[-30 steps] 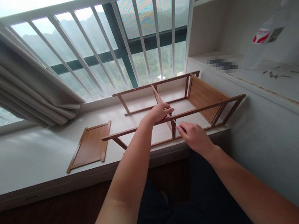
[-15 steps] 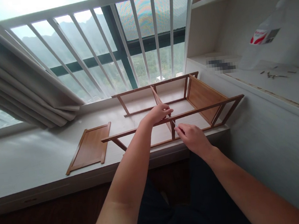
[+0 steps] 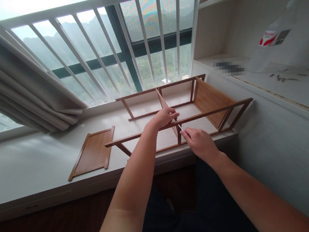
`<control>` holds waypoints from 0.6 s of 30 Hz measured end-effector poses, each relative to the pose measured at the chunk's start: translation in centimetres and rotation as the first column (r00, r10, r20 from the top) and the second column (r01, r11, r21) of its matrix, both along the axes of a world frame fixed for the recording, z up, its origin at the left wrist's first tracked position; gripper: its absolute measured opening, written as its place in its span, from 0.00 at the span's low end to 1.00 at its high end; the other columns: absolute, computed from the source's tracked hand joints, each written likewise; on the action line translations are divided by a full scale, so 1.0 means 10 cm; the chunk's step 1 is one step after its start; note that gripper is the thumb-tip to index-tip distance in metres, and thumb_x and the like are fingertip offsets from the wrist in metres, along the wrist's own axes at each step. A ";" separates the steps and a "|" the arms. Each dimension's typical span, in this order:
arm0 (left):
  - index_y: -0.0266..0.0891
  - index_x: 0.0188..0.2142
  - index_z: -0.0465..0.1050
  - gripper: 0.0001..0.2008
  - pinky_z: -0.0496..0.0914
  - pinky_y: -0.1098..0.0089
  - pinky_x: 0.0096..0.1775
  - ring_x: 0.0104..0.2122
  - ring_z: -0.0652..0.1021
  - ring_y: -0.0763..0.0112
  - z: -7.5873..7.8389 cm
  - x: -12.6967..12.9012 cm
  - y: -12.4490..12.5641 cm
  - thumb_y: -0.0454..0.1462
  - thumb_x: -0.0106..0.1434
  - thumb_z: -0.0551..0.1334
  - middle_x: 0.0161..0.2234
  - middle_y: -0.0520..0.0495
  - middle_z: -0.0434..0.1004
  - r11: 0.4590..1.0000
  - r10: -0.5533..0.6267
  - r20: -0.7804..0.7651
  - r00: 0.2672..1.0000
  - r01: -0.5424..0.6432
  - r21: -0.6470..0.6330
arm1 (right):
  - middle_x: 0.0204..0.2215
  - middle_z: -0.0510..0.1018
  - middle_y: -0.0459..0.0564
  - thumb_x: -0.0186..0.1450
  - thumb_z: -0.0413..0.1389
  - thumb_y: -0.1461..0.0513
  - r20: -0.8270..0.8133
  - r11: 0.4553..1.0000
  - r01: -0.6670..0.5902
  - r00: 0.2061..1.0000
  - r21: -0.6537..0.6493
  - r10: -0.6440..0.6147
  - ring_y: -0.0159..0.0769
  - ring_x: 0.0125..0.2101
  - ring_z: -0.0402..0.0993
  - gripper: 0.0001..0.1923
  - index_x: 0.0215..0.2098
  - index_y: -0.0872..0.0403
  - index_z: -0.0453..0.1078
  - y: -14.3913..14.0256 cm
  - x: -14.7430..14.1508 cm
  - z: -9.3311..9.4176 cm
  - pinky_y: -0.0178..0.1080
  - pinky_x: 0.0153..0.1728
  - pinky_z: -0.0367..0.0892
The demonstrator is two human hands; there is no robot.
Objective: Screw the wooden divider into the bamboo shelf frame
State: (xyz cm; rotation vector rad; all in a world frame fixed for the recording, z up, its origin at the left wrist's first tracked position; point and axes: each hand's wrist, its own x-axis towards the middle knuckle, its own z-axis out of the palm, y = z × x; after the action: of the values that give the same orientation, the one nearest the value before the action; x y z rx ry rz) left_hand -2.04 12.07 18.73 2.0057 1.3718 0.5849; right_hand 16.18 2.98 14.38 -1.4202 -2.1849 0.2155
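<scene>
A brown wooden shelf frame (image 3: 216, 109) lies on its side on the white window ledge, with one panel at its right end and another across its middle. My left hand (image 3: 166, 117) reaches over the frame's near upper rail, its fingers closed on the wood where the middle panel meets that rail. Just below, my right hand (image 3: 199, 139) is closed around a thin silver-coloured tool (image 3: 180, 127); its tip points at the rail by the middle joint. The tool's handle is hidden in my fist, so its exact kind does not show.
A loose wooden panel (image 3: 93, 151) lies flat on the ledge (image 3: 33, 160) to the left. On the right-hand counter are several small screws (image 3: 283, 78) and a clear plastic bottle (image 3: 271, 39). White railings (image 3: 100, 41) and a grey curtain (image 3: 22, 77) stand behind.
Almost nothing differs. The silver tool in my right hand sits at a slightly changed angle against the rail; the left hand and the frame stay put.
</scene>
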 end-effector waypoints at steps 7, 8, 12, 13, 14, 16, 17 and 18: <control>0.37 0.29 0.74 0.17 0.59 0.71 0.24 0.19 0.66 0.74 0.00 0.00 0.00 0.49 0.62 0.59 0.19 0.52 0.68 1.000 0.006 -0.017 1.000 -0.006 -0.012 | 0.23 0.77 0.51 0.72 0.47 0.56 -0.009 0.997 0.052 0.999 -0.059 -0.053 0.37 0.25 0.70 0.18 0.27 0.53 0.68 -0.02 -0.05 0.05 0.39 0.28 0.46; 0.37 0.30 0.74 0.17 0.59 0.71 0.24 0.19 0.66 0.74 0.00 0.00 0.01 0.49 0.63 0.59 0.19 0.52 0.68 1.000 0.007 -0.018 1.000 -0.007 -0.011 | 0.23 0.77 0.52 0.72 0.47 0.56 -0.019 0.997 0.049 0.999 -0.062 -0.050 0.37 0.25 0.70 0.19 0.26 0.53 0.69 -0.02 -0.05 0.05 0.38 0.28 0.47; 0.38 0.29 0.74 0.18 0.59 0.71 0.23 0.18 0.65 0.75 -0.01 -0.01 0.01 0.50 0.63 0.59 0.19 0.52 0.69 1.000 0.002 -0.020 1.000 -0.003 -0.008 | 0.22 0.77 0.50 0.72 0.46 0.55 -0.107 0.997 0.029 0.994 -0.069 -0.037 0.37 0.25 0.70 0.21 0.25 0.53 0.69 0.00 -0.06 0.04 0.38 0.28 0.49; 0.38 0.29 0.74 0.18 0.59 0.71 0.24 0.19 0.65 0.75 -0.01 -0.01 0.01 0.50 0.63 0.59 0.19 0.51 0.69 1.000 0.001 -0.022 1.000 -0.001 -0.007 | 0.21 0.76 0.50 0.72 0.46 0.55 -0.141 0.997 0.023 0.989 -0.073 -0.033 0.36 0.24 0.70 0.21 0.25 0.53 0.69 0.00 -0.07 0.04 0.37 0.28 0.50; 0.38 0.29 0.74 0.18 0.59 0.71 0.24 0.19 0.66 0.75 -0.01 -0.01 0.02 0.50 0.63 0.59 0.19 0.51 0.69 1.000 0.000 -0.023 1.000 0.000 -0.006 | 0.20 0.75 0.49 0.72 0.46 0.55 -0.181 0.997 0.014 0.983 -0.078 -0.027 0.36 0.24 0.69 0.21 0.25 0.53 0.69 0.01 -0.07 0.03 0.37 0.28 0.50; 0.38 0.29 0.74 0.18 0.59 0.71 0.23 0.19 0.66 0.74 -0.01 -0.01 0.02 0.50 0.63 0.59 0.20 0.51 0.69 1.000 0.000 -0.023 1.000 0.000 -0.002 | 0.19 0.73 0.47 0.72 0.46 0.54 -0.272 0.996 -0.006 0.962 -0.094 -0.020 0.35 0.23 0.68 0.22 0.24 0.53 0.69 0.01 -0.07 0.01 0.37 0.28 0.52; 0.38 0.28 0.74 0.18 0.59 0.71 0.23 0.19 0.66 0.74 -0.01 -0.01 0.02 0.50 0.63 0.59 0.20 0.51 0.69 1.000 -0.001 -0.022 1.000 0.001 0.000 | 0.18 0.73 0.47 0.72 0.46 0.54 -0.323 0.994 -0.012 0.946 -0.107 -0.023 0.34 0.22 0.67 0.22 0.24 0.53 0.69 0.01 -0.08 0.00 0.36 0.28 0.52; 0.37 0.29 0.74 0.18 0.59 0.71 0.23 0.19 0.66 0.75 -0.01 -0.01 0.02 0.50 0.63 0.59 0.19 0.51 0.69 1.000 -0.002 -0.020 1.000 0.002 0.001 | 0.18 0.72 0.46 0.71 0.47 0.53 -0.376 0.992 -0.017 0.926 -0.124 -0.031 0.34 0.22 0.66 0.22 0.24 0.53 0.69 0.01 -0.09 -0.02 0.36 0.27 0.53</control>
State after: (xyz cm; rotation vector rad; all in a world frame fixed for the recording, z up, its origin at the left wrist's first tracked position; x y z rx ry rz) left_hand -2.14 12.31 18.64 2.0186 1.3813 0.5665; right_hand 15.28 3.09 14.20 -1.3236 -1.8746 0.5838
